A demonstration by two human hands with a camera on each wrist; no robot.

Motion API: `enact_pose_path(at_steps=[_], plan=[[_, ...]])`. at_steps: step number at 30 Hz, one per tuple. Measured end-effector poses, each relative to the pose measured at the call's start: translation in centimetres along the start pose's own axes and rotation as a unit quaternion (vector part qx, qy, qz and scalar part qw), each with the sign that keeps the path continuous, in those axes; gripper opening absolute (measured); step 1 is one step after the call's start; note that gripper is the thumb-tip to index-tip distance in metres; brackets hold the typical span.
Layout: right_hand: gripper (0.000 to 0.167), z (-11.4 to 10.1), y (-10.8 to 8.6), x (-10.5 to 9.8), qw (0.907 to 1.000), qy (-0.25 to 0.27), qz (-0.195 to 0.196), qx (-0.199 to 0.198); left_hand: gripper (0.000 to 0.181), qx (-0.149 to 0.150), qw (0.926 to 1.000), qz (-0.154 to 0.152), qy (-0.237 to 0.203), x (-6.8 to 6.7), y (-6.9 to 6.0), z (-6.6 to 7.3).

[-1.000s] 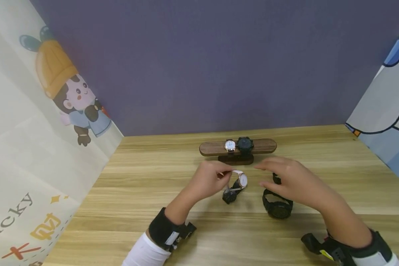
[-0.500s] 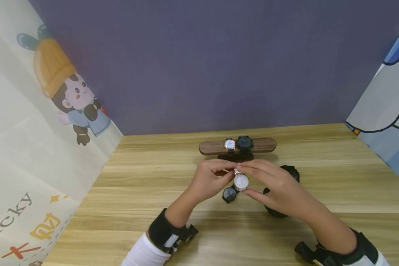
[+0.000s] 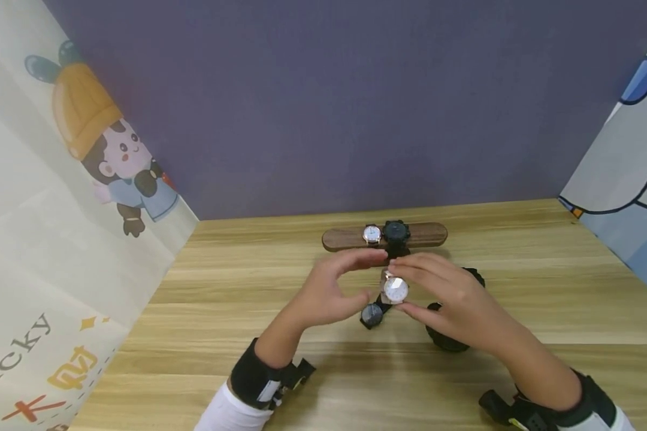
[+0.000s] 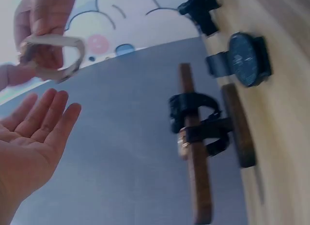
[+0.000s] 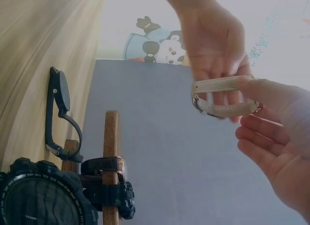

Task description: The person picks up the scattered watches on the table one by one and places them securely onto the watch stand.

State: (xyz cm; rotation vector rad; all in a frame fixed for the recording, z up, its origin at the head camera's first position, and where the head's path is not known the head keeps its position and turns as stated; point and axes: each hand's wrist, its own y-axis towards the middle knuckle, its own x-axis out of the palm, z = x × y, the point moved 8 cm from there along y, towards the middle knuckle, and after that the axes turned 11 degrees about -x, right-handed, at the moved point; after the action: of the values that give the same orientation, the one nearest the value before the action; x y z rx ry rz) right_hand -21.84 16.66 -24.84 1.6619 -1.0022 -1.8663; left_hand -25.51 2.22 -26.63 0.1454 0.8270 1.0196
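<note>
My right hand (image 3: pixel 453 296) pinches a wristwatch (image 3: pixel 396 290) with a round white face and a pale strap, holding it by the case above the table. Seen from the right wrist, the pale strap (image 5: pixel 223 84) forms a closed loop. To the left of that watch is my left hand (image 3: pixel 329 293), its fingers extended and thumb apart, holding nothing. The left wrist view shows the left palm (image 4: pixel 34 147) a little away from the strap. Below the held watch, a dark-faced watch (image 3: pixel 372 315) with a black strap lies on the table.
Behind the hands stands a wooden watch stand (image 3: pixel 336 240), bearing a white-faced watch (image 3: pixel 372 234) and a black watch (image 3: pixel 396 231) side by side. A black watch (image 3: pixel 446 340) and another black watch (image 3: pixel 475 275) lie partly hidden behind the right hand. A dark panel (image 3: pixel 356 120) closes the back.
My right hand came in from the right and took the pale-strapped watch by its case. The left hand let go of the strap and drew slightly left, fingers spreading.
</note>
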Motion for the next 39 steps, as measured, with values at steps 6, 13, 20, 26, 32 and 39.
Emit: enact_pose_path(at_steps=[6,13,20,26,32,39], plan=[[0.047,-0.1,0.2,-0.2,0.9999,0.001,0.015,-0.006,0.071,0.114,0.9839,0.020,0.137,0.5,-0.5,2.8],[0.046,-0.3,0.4,-0.3,0.9995,0.013,0.028,-0.010,0.058,0.131,0.9718,0.062,0.186,0.8,-0.7,3.3],[0.049,-0.3,0.5,-0.6,0.9992,0.014,0.035,-0.007,0.055,0.138,0.9711,0.082,0.176,0.5,-0.7,3.2],[0.053,0.1,0.2,-1.1,0.9993,0.011,0.030,0.017,0.052,0.128,0.9764,0.094,0.146,-0.4,-0.6,2.6],[0.058,0.9,0.0,-1.6,0.9992,-0.006,0.022,0.031,0.045,0.114,0.9776,0.111,0.137,-1.6,-0.5,2.0],[0.067,3.9,-1.2,-2.4,0.9962,-0.049,0.014,0.070,0.043,0.049,0.9836,0.128,0.117,-3.7,-0.5,-0.6]])
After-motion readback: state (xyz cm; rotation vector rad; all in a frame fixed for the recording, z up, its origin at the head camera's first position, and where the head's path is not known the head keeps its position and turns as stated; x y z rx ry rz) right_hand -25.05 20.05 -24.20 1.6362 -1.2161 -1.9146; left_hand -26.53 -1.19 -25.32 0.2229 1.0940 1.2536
